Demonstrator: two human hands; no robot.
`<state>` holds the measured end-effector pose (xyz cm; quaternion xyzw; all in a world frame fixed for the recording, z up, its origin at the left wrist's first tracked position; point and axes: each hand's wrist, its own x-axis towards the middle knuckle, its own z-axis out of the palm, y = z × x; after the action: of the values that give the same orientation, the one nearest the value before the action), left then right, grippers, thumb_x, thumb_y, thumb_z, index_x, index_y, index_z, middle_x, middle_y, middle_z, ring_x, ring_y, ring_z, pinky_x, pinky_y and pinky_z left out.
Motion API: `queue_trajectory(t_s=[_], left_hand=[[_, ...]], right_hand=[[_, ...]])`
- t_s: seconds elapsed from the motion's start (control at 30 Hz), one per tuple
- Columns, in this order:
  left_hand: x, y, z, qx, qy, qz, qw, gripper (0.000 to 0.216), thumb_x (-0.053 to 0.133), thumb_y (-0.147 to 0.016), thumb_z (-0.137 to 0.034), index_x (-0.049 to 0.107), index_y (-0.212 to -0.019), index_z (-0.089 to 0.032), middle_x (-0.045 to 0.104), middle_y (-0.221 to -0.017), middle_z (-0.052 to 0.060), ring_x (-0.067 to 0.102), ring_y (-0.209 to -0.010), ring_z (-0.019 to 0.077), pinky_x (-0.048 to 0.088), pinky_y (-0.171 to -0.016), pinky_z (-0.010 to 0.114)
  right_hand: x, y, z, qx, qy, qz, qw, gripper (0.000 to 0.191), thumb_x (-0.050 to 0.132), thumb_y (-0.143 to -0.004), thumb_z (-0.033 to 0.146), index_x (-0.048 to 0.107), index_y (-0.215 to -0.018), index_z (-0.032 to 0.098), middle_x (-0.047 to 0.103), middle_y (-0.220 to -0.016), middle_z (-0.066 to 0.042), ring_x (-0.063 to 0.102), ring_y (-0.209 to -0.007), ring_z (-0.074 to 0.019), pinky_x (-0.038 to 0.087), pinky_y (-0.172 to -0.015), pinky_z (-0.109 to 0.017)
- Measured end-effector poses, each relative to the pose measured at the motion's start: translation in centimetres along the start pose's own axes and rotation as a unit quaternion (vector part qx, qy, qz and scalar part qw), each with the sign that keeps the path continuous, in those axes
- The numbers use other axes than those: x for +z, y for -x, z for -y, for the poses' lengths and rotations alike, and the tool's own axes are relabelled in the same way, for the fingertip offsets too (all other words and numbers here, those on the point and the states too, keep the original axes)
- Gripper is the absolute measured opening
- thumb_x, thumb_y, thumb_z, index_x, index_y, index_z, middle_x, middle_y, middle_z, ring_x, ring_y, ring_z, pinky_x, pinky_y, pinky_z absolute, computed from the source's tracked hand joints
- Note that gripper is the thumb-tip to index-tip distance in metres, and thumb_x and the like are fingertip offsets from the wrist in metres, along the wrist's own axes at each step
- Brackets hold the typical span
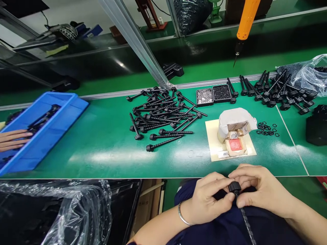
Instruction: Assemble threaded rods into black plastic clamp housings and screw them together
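Just past the table's front edge, above my lap, I hold a black rod with a knob-like head (234,186). Its ribbed stem hangs down toward the bottom of the view. My left hand (213,194), with a silver bangle at the wrist, pinches the head from the left. From the right, the fingers of my right hand (258,187) close round the same head. Beyond my hands stands a white-and-tan fixture (236,124) with a red pad, on a cream sheet (213,149). Small black rings (265,128) lie scattered to its right.
A pile of similar black rods (163,112) lies left of centre, with more at the right (283,90). Two small trays hold silver bits (204,96) and black bits (221,92). An orange electric screwdriver (246,22) hangs above. Another person's hand (15,139) reaches into a blue bin (55,127).
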<state>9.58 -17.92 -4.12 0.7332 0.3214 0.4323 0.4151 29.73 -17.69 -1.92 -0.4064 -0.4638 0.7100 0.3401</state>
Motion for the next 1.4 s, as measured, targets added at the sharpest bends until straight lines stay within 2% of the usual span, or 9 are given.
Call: queue_trajectory(t_s=[0.17, 0.43, 0.7, 1.0, 1.1, 1.17, 1.23, 1.3, 1.4], left_hand=[[0.4, 0.3, 0.2, 0.005, 0.005, 0.028, 1.0, 0.03, 0.066, -0.091, -0.021, 0.068, -0.121, -0.017, 0.068, -0.074, 0.006, 0.065, -0.067, 0.0155, 0.057, -0.064, 0.023], [0.2, -0.1, 0.5, 0.0, 0.043, 0.028, 0.999, 0.033, 0.063, -0.092, -0.018, 0.067, -0.124, -0.019, 0.067, -0.074, 0.004, 0.062, -0.069, 0.0153, 0.056, -0.065, 0.024], [0.3, -0.2, 0.8, -0.086, 0.12, 0.009, 0.989, 0.03, 0.06, -0.095, -0.022, 0.071, -0.123, -0.02, 0.065, -0.081, 0.006, 0.059, -0.067, 0.0131, 0.05, -0.06, 0.023], [0.5, -0.4, 0.8, -0.271, 0.295, 0.06, 0.914, 0.033, 0.073, -0.087, -0.044, 0.075, -0.103, -0.016, 0.066, -0.073, 0.004, 0.063, -0.061, 0.0132, 0.053, -0.059, 0.023], [-0.6, -0.9, 1.0, -0.18, 0.151, 0.027, 0.972, 0.019, 0.065, -0.095, -0.033, 0.073, -0.105, -0.019, 0.072, -0.083, 0.006, 0.069, -0.072, 0.0163, 0.058, -0.068, 0.026], [-2.3, -1.6, 1.7, -0.065, -0.041, -0.057, 0.995, 0.018, 0.061, -0.095, -0.021, 0.071, -0.11, -0.02, 0.072, -0.094, 0.007, 0.07, -0.084, 0.0174, 0.058, -0.076, 0.027], [-4.8, -2.4, 2.8, 0.041, -0.256, -0.157, 0.953, 0.025, 0.063, -0.092, -0.014, 0.067, -0.117, -0.018, 0.071, -0.103, 0.01, 0.068, -0.095, 0.0203, 0.056, -0.086, 0.032], [-7.9, -2.9, 4.2, 0.076, -0.437, -0.213, 0.871, 0.027, 0.066, -0.09, -0.014, 0.067, -0.117, -0.014, 0.069, -0.108, 0.015, 0.065, -0.106, 0.0283, 0.052, -0.097, 0.044], [-12.0, -2.8, 6.6, 0.03, -0.575, -0.199, 0.793, 0.026, 0.062, -0.094, -0.025, 0.069, -0.112, -0.008, 0.064, -0.12, 0.024, 0.057, -0.12, 0.0409, 0.047, -0.102, 0.058]], right_hand=[[0.2, -0.1, 0.1, 0.049, -0.005, 0.023, 0.999, 0.034, 0.088, -0.073, 0.037, 0.073, -0.089, 0.012, 0.057, -0.071, 0.0, 0.052, -0.058, -0.0048, 0.045, -0.053, -0.011], [-0.5, 0.6, -1.3, -0.132, 0.087, -0.008, 0.987, 0.017, 0.068, -0.094, 0.029, 0.076, -0.105, 0.019, 0.061, -0.082, -0.004, 0.061, -0.062, -0.0078, 0.053, -0.056, -0.015], [-0.3, 0.4, -2.0, -0.286, 0.179, -0.052, 0.94, 0.035, 0.07, -0.087, 0.007, 0.07, -0.118, 0.025, 0.064, -0.081, -0.001, 0.061, -0.07, -0.0098, 0.056, -0.064, -0.018], [0.5, -0.4, -1.7, -0.408, 0.329, -0.082, 0.848, 0.033, 0.064, -0.095, 0.015, 0.06, -0.128, 0.016, 0.068, -0.102, -0.011, 0.07, -0.09, -0.016, 0.061, -0.078, -0.023], [-0.1, -0.4, -0.8, -0.433, 0.364, -0.127, 0.815, 0.025, 0.063, -0.096, 0.017, 0.063, -0.12, 0.016, 0.071, -0.095, -0.008, 0.071, -0.086, -0.0158, 0.061, -0.076, -0.022], [-1.8, -0.6, 0.3, -0.423, 0.402, -0.24, 0.776, 0.019, 0.068, -0.093, 0.018, 0.067, -0.112, 0.019, 0.072, -0.095, -0.006, 0.07, -0.083, -0.0161, 0.06, -0.074, -0.024], [-4.8, -1.4, 1.8, -0.388, 0.429, -0.4, 0.711, 0.016, 0.073, -0.089, 0.024, 0.072, -0.106, 0.022, 0.072, -0.094, -0.004, 0.068, -0.075, -0.0155, 0.057, -0.068, -0.026], [-8.5, -3.1, 3.7, -0.324, 0.44, -0.524, 0.653, 0.021, 0.075, -0.087, 0.036, 0.075, -0.102, 0.021, 0.071, -0.091, -0.004, 0.065, -0.068, -0.0153, 0.055, -0.065, -0.028], [-14.0, -6.9, 6.4, -0.204, 0.478, -0.564, 0.642, 0.032, 0.072, -0.085, 0.045, 0.077, -0.097, 0.016, 0.07, -0.084, -0.007, 0.066, -0.071, -0.02, 0.056, -0.074, -0.034]])
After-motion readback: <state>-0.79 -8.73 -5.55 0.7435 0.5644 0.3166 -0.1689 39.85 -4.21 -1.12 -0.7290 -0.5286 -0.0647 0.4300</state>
